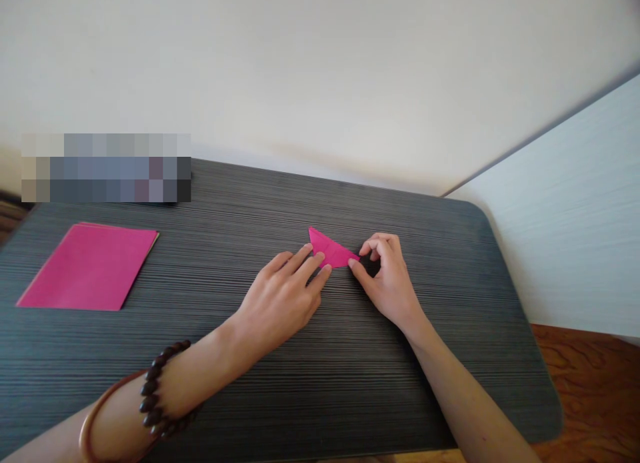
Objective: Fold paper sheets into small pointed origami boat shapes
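Note:
A small folded piece of pink paper (331, 248), roughly triangular, lies on the dark striped table (250, 209) in front of me. My left hand (285, 286) rests over its left part, fingers stretched out and fingertips pressing on the paper and the tabletop. At the paper's right corner is my right hand (387, 276), its thumb touching the corner and its index finger curled close by. The thumb and index finger form a pinch at that pointed end. A beaded bracelet and a copper-coloured bangle circle my left wrist and forearm.
A stack of square pink paper (90, 266) lies at the table's left. Behind it, a pixelated patch (107, 169) hides something near the wall. The pale wall (300, 69) runs along the back edge, and a light panel (575, 216) stands to the right above a wooden floor (595, 376).

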A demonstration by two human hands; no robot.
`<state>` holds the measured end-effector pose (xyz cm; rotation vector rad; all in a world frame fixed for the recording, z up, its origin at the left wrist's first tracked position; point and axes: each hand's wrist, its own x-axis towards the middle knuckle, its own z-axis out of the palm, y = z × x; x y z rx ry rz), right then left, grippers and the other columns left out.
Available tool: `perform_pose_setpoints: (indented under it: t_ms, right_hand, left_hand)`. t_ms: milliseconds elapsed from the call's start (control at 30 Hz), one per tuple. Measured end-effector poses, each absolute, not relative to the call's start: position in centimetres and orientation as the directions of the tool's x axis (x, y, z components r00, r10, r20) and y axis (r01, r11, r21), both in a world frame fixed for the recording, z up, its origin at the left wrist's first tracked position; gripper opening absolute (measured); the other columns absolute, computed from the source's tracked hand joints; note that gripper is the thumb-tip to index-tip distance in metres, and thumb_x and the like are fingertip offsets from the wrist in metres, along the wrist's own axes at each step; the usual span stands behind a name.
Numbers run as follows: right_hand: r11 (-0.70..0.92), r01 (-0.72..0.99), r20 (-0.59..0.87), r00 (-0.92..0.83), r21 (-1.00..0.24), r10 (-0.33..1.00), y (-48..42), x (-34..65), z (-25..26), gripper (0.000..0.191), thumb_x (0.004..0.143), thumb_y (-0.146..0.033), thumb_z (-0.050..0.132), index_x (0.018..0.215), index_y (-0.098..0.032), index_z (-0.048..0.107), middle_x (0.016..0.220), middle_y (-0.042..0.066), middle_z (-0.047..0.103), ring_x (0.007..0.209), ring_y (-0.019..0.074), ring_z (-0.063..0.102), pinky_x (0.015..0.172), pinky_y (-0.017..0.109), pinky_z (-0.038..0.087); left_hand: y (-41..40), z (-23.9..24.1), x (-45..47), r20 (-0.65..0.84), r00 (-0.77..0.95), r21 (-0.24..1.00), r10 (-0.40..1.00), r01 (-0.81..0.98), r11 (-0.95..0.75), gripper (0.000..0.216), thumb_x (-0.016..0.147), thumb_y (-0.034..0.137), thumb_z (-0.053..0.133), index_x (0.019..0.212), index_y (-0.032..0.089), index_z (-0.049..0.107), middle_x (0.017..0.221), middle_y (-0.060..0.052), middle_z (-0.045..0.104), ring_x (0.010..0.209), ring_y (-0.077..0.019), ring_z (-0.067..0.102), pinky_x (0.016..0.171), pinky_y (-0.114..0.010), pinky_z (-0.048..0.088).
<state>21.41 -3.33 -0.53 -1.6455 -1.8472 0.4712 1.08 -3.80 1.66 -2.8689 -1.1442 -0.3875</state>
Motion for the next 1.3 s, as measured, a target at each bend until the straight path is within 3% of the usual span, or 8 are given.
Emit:
perform_pose_setpoints:
  t_ms: [167,433,700,967,1133,1300]
  right_hand:
    - [0.156,0.811,0.222,-0.033,-0.564,0.974,-3.4,20.9,-0.7,0.017,0.077,-0.03,0.059,0.088,-0.022,0.049,0.098,0.006,0.048,0.089,0.021,0.049,0.078,0.039,0.044]
    - [0.198,0.722,0.193,-0.09,-0.663,0.977,-3.3,22.5,-0.6,0.012,0.079,-0.018,0.052,0.089,-0.023,0.047,0.098,0.005,0.045,0.077,0.0163,0.046,0.076,0.035,0.046]
    - [0.178,0.777,0.195,-0.073,-0.604,0.978,-3.3,21.6,-0.6,0.013,0.08,-0.027,0.055,0.09,-0.023,0.048,0.099,0.006,0.048,0.082,0.0186,0.048,0.077,0.038,0.044]
    - [0.2,0.715,0.195,-0.09,-0.67,0.977,-3.2,22.5,-0.6,0.012,0.079,-0.015,0.048,0.089,-0.023,0.048,0.098,0.005,0.046,0.077,0.016,0.048,0.076,0.036,0.046]
    - [0.159,0.752,0.189,-0.046,-0.64,0.981,-3.5,21.6,-0.5,0.016,0.083,-0.026,0.052,0.098,-0.022,0.049,0.105,0.007,0.047,0.077,0.0166,0.049,0.071,0.034,0.046]
    - [0.157,0.824,0.198,-0.056,-0.544,0.979,-3.4,20.6,-0.3,0.03,0.075,-0.037,0.064,0.097,-0.022,0.05,0.106,0.008,0.049,0.095,0.0235,0.05,0.08,0.041,0.043]
  left_hand:
    - [-3.8,1.7,1.2,0.241,0.711,0.059,0.661,0.669,-0.741,0.03,0.086,0.016,0.049,0.112,0.015,0.064,0.119,-0.011,0.063,0.117,-0.0294,0.054,0.089,-0.043,0.05]
    - [-3.6,1.7,1.2,0.243,0.702,0.08,0.669,0.673,-0.735,0.03,0.085,0.016,0.051,0.112,0.017,0.064,0.12,-0.011,0.062,0.118,-0.0295,0.054,0.09,-0.043,0.049]
    - [-3.7,1.7,1.2,0.235,0.713,0.072,0.66,0.665,-0.744,0.03,0.085,0.016,0.051,0.113,0.016,0.063,0.12,-0.012,0.062,0.118,-0.0296,0.053,0.09,-0.043,0.049]
    - [-3.6,1.6,0.9,0.249,0.718,0.064,0.65,0.658,-0.751,0.03,0.086,0.016,0.049,0.113,0.016,0.063,0.121,-0.01,0.062,0.118,-0.028,0.054,0.091,-0.042,0.049]
    - [-3.7,1.6,0.9,0.282,0.725,0.043,0.628,0.645,-0.763,0.03,0.086,0.016,0.048,0.112,0.014,0.063,0.12,-0.011,0.063,0.116,-0.0276,0.055,0.091,-0.041,0.05]
    - [-3.9,1.8,1.0,0.258,0.721,0.055,0.643,0.653,-0.755,0.031,0.086,0.015,0.05,0.114,0.015,0.063,0.119,-0.012,0.063,0.117,-0.0301,0.054,0.09,-0.043,0.05]
